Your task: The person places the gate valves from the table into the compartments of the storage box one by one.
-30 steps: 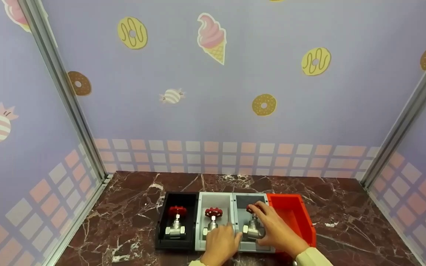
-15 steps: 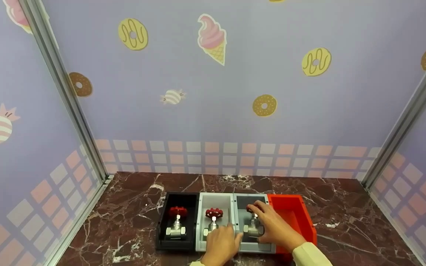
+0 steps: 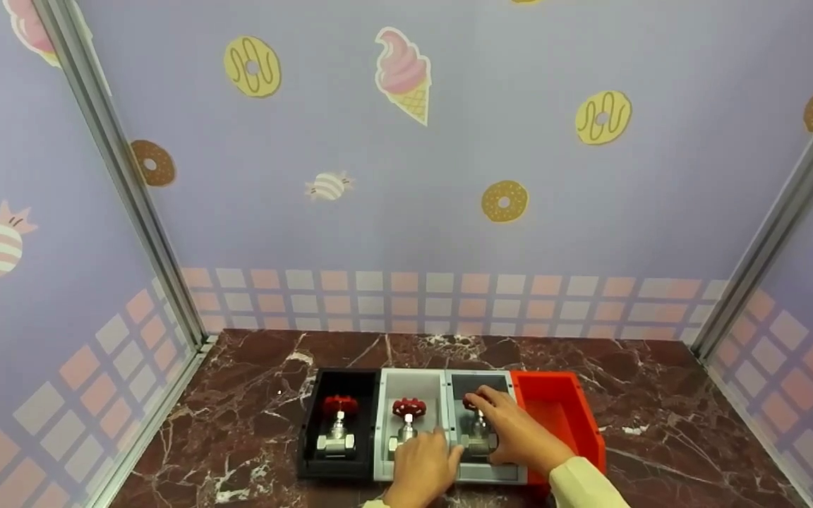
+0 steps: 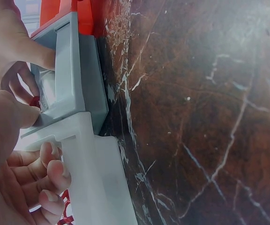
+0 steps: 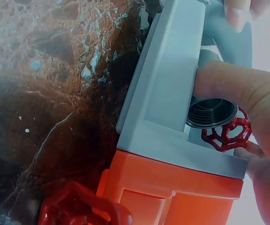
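Observation:
My right hand (image 3: pixel 523 434) grips a valve (image 3: pixel 476 444) inside the grey bin (image 3: pixel 464 381). Its fingers are at the red handwheel, and the thumb presses against the metal body (image 5: pixel 212 112), whose threaded opening shows in the right wrist view. The left hand (image 3: pixel 420 469) lies over the front of the white bin (image 3: pixel 417 381) with loosely curled fingers and holds nothing visible; its thumb points toward the grey bin. Partly behind that hand stands a second valve (image 3: pixel 408 408) with a red wheel. Another valve (image 3: pixel 336 443) stands upright in the black bin (image 3: pixel 346 384).
A red bin (image 3: pixel 547 384) adjoins the grey one, completing a side-by-side row on the marble-patterned table (image 3: pixel 237 423). A red handwheel (image 5: pixel 74 206) sits in front of the red bin in the right wrist view. Patterned panels (image 3: pixel 449 233) enclose the back and sides.
The right hand has shifted slightly left, and the valve it grips has moved left with it inside the grey bin. The left hand has stayed almost still.

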The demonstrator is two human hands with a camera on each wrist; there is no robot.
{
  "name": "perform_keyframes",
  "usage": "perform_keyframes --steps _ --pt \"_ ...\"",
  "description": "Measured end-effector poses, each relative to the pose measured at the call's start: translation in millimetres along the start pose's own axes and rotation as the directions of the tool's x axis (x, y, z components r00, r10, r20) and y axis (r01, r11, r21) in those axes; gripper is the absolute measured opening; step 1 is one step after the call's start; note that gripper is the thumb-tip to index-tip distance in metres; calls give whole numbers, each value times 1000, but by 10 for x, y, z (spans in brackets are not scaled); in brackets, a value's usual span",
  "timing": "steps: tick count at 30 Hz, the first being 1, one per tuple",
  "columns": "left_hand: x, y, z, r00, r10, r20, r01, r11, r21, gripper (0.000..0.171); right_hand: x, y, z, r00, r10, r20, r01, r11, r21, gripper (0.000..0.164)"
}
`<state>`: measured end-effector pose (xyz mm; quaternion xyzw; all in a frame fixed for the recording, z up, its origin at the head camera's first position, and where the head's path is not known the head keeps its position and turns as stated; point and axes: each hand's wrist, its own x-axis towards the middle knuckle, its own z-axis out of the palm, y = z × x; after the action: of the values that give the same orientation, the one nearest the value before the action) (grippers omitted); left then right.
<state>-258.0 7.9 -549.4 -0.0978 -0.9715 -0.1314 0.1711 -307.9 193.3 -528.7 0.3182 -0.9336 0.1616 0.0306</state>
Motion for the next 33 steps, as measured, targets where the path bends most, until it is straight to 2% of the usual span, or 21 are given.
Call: perform_keyframes --steps 8,15,23,28,33 --pt "2 -3 13 1000 -12 20 12 1000 -5 38 23 -18 38 999 17 41 -18 1000 13 98" --pt "3 -19 6 1000 14 -17 -14 1000 -5 36 31 -5 85 999 -48 -9 47 995 -88 96" --pt "3 -15 29 1000 7 -9 -7 1000 -6 37 43 -15 93 999 -37 -6 36 994 -102 88" --pt "2 -14 39 1000 -1 2 1 1000 -3 37 32 -33 77 999 28 27 -28 1000 -10 87" --pt "15 -18 26 1000 -8 27 8 1000 -5 38 13 -57 41 994 106 25 -108 988 111 83"
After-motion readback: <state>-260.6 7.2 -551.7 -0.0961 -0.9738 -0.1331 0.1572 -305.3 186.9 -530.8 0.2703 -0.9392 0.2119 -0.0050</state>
